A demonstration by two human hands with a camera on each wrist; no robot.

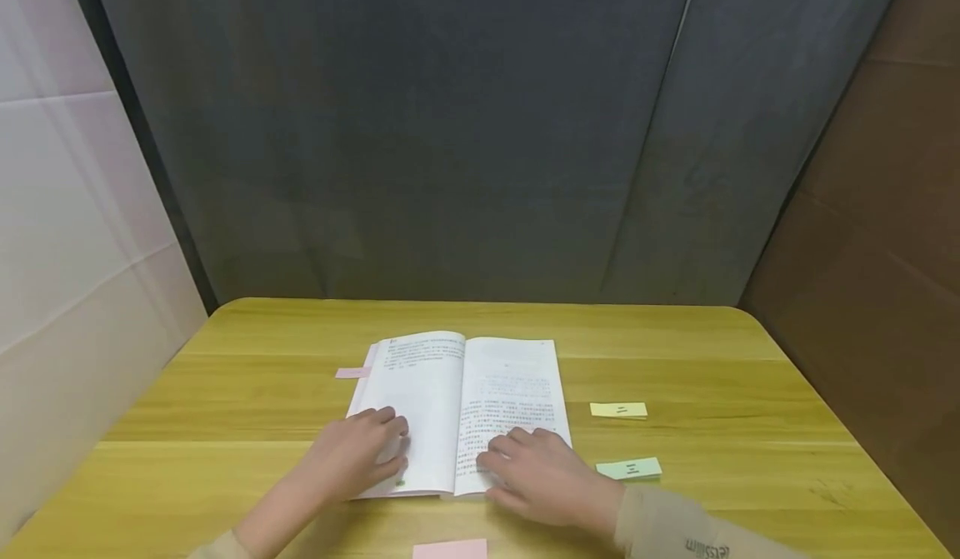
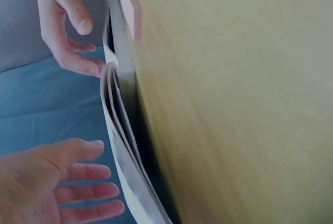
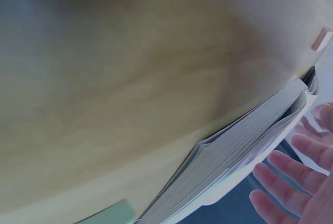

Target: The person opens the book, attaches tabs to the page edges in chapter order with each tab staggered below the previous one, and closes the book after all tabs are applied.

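Observation:
An open book [image 1: 427, 409] with printed pages lies on the wooden table, its spine running away from the person. Over the lower part of the left page is my left hand [image 1: 363, 449], fingers loosely bent and holding nothing. My right hand [image 1: 536, 471] is over the lower right page, its fingers spread and relaxed. In the right wrist view, the fingers of the right hand [image 3: 296, 179] hover close beside the book's page edge [image 3: 244, 151]. The left wrist view shows the left hand [image 2: 67, 187] with straight, separated fingers near the page. A pink sticky tab [image 1: 352, 372] juts from the book's left edge.
Right of the book lie a yellow sticky note pad [image 1: 618, 410] and a green one [image 1: 630, 468], both with dark marks. A pink pad [image 1: 450, 550] lies in front of the book. Dark fabric [image 1: 450, 142] stands behind the table [image 1: 247, 359], with panels on both sides.

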